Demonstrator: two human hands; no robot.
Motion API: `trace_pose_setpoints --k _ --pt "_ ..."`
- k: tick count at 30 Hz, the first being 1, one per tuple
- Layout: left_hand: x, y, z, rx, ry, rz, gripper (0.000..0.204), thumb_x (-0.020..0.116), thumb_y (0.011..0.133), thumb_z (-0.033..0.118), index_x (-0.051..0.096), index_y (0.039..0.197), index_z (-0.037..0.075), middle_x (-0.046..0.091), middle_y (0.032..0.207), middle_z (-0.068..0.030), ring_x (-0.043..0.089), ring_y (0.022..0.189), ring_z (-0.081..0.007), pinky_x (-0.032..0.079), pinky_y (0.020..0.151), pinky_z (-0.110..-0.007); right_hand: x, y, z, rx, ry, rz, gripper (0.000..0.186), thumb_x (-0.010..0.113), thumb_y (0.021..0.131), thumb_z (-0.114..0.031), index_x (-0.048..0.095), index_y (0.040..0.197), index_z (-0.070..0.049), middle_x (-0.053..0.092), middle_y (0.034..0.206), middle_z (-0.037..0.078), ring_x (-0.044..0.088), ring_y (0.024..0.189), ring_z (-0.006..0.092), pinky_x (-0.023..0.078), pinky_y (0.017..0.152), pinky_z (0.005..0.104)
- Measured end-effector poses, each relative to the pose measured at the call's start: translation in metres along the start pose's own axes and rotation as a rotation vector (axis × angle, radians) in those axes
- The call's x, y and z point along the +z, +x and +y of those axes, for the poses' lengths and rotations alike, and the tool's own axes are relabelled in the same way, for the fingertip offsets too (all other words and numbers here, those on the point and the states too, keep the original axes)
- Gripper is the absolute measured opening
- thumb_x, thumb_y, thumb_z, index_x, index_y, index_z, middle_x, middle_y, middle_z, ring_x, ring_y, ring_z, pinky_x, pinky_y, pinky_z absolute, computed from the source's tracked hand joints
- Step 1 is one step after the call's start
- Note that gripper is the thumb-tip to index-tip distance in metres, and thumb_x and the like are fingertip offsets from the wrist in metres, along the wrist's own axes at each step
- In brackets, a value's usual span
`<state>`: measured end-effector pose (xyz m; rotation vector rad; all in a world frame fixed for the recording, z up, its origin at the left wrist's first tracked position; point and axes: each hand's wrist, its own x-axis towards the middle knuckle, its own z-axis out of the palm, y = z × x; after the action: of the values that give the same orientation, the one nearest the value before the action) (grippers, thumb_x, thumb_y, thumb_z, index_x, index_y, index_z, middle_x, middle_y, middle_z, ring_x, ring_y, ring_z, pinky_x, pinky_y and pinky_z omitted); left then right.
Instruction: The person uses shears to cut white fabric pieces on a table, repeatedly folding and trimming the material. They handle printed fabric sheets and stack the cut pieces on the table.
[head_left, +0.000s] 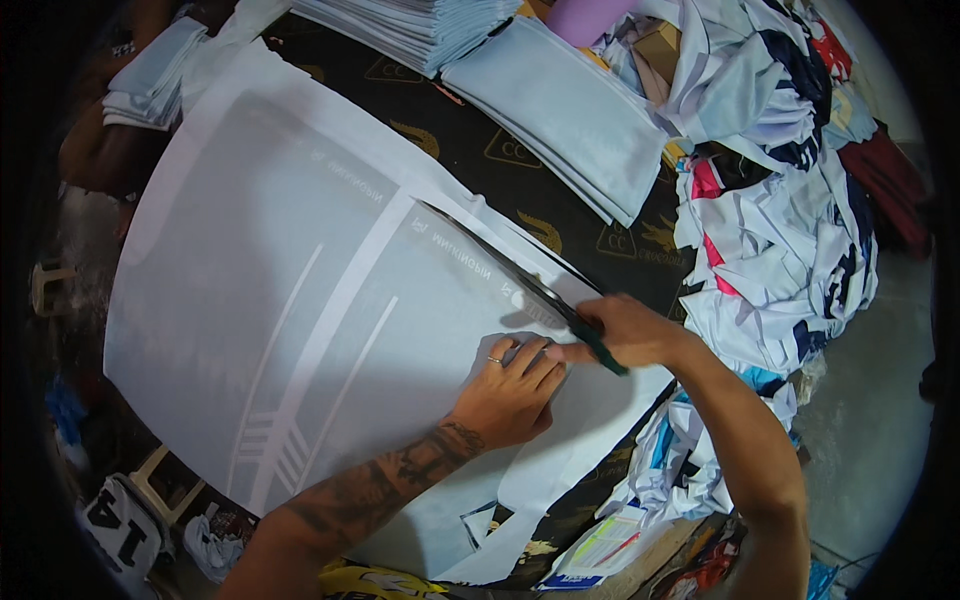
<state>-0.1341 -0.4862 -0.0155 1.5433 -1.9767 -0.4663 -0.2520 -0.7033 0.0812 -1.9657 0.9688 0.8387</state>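
Observation:
A large white sheet of fabric [330, 240] with pale grey printed panels lies spread over the table. My right hand [625, 330] is wrapped round the dark green handle of a pair of long scissors [530, 285]. Their long blade slants to the upper left over the fabric, its tip beside the white strip between two panels. A second dark line nearer the far edge may be the other blade. My left hand [510, 390], with a ring on one finger, rests on the fabric just left of the handles, fingers apart and slightly bent.
Folded pale fabric stacks [560, 110] lie on the dark patterned table cover [480, 150]. White, navy and pink fabric scraps [770, 240] are heaped along the right. At the far left, another person's arm [90, 150] is near a folded bundle [155, 75]. A plastic stool [165, 485] stands below left.

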Motion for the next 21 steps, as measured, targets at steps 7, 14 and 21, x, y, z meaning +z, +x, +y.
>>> trace_pose_setpoints --k 7,14,21 --pt "-0.018 0.005 -0.001 -0.113 -0.202 -0.132 0.044 0.074 0.085 0.029 0.064 0.119 0.004 0.056 0.138 -0.0171 0.045 0.138 -0.0321 0.037 0.116 -0.057 -0.009 0.019 -0.041 0.007 0.022 -0.008 0.077 0.085 0.076 -0.075 0.063 0.071 -0.001 0.053 0.063 0.007 0.054 0.064 0.0213 0.041 0.061 0.0388" --pt "-0.182 -0.051 -0.126 -0.331 -0.13 0.29 0.04 0.067 0.076 0.004 0.068 0.116 0.002 0.068 0.119 -0.0188 0.063 0.115 -0.0413 0.045 0.107 -0.053 -0.022 0.042 -0.083 0.042 0.039 -0.072 0.079 0.085 0.075 -0.076 0.061 0.066 -0.001 0.055 0.063 0.011 0.058 0.065 0.0252 0.045 0.063 0.0405" --pt "-0.271 -0.034 -0.303 -0.41 0.512 0.37 0.036 0.064 0.085 0.001 0.064 0.12 0.008 0.062 0.115 -0.0127 0.058 0.108 -0.0361 0.043 0.096 -0.051 -0.031 0.061 -0.124 0.06 0.017 -0.073 0.073 0.087 0.075 -0.073 0.064 0.07 -0.004 0.052 0.062 0.003 0.053 0.062 0.0181 0.041 0.061 0.0365"
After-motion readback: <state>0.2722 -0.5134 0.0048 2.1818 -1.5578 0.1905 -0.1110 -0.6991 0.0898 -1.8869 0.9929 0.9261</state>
